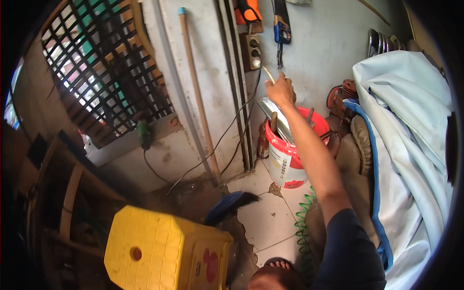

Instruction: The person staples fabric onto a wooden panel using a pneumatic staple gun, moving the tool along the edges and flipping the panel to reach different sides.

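My right hand (281, 88) reaches to the wall, fingers closed on a thin pale yellow stick or cord (268, 75) just below a socket block (254, 53) with plugs and dark cables. Under the hand stands a red-rimmed white bucket (285, 164) holding a metal profile (270, 108) and handled tools, partly behind my forearm. An orange-and-black tool (249, 10) and a hand saw (282, 29) hang above. My left hand is out of view.
A yellow plastic stool (164, 241), blue broom head (224, 208) and green coiled hose (303, 222) are low down. Large pale covers (406, 159) lie right. A green drill (143, 133) sits by the grille; a wooden pole (193, 87) leans nearby. My foot (279, 265) shows below.
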`<state>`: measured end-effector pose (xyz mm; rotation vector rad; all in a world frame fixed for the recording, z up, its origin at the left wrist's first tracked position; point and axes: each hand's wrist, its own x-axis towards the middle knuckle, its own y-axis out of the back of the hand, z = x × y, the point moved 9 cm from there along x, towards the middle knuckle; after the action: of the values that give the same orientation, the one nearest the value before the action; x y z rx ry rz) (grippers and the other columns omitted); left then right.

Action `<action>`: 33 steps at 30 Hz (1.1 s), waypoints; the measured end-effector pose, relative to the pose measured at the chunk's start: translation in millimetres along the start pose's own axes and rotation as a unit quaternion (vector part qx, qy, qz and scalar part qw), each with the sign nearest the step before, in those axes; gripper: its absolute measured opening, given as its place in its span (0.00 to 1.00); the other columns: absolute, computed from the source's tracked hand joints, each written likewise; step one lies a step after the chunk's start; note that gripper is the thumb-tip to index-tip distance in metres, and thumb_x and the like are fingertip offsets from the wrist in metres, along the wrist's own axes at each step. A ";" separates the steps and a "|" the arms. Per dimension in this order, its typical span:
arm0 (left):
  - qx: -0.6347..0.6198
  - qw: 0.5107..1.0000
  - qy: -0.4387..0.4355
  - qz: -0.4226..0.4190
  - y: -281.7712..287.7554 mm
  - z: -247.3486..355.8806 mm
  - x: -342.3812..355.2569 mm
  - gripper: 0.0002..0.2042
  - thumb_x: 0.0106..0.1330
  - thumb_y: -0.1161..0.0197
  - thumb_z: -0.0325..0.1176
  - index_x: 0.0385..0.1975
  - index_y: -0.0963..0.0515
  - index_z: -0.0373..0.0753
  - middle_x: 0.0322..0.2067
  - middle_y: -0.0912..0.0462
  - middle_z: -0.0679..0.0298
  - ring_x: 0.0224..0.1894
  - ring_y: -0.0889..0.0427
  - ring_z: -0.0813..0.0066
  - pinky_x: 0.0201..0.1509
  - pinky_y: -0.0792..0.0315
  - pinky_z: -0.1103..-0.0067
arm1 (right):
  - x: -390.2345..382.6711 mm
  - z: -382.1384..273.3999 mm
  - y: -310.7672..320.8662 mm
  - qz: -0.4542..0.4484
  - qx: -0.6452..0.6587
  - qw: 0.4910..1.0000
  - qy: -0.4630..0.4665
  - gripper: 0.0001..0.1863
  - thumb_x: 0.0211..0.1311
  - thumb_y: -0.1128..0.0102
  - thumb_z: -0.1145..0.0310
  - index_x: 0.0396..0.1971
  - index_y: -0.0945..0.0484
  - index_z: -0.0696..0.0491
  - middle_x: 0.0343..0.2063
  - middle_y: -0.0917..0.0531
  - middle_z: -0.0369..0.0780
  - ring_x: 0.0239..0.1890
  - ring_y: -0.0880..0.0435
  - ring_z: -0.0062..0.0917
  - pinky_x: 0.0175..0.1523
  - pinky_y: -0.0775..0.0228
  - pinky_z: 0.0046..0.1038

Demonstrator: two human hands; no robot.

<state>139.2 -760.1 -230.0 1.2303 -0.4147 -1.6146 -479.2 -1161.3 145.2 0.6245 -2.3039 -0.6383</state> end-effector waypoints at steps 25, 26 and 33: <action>-0.109 0.969 0.214 0.050 -8.8 -31.6 -142.4 0.27 0.72 0.46 0.52 0.65 0.29 0.43 0.59 0.23 0.48 0.59 0.22 0.49 0.63 0.29 0.63 | -220.2 31.8 -39.8 -0.389 0.241 0.887 0.063 0.16 0.70 0.42 0.67 0.53 0.20 0.56 0.17 0.29 0.31 0.20 0.31 0.18 0.27 0.38 0.24; -0.124 0.966 0.224 0.039 -3.4 -29.8 -159.8 0.28 0.73 0.49 0.54 0.66 0.30 0.43 0.62 0.26 0.48 0.61 0.24 0.48 0.65 0.30 0.63 | -238.2 41.4 -54.0 -0.372 0.163 0.908 0.105 0.15 0.68 0.43 0.69 0.52 0.19 0.55 0.17 0.26 0.35 0.20 0.28 0.27 0.29 0.34 0.30; -0.111 0.943 0.229 0.212 11.4 -87.4 -317.5 0.23 0.73 0.44 0.45 0.64 0.29 0.42 0.61 0.26 0.49 0.61 0.25 0.47 0.65 0.30 0.62 | -357.7 44.2 -92.3 -0.325 -0.045 0.889 0.318 0.26 0.59 0.38 0.76 0.59 0.26 0.58 0.50 0.21 0.55 0.57 0.23 0.48 0.61 0.33 0.42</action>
<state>207.0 -466.7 -96.2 1.1996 -0.1754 -0.9425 -246.6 -1012.3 -103.9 1.3552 -1.4235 -0.6955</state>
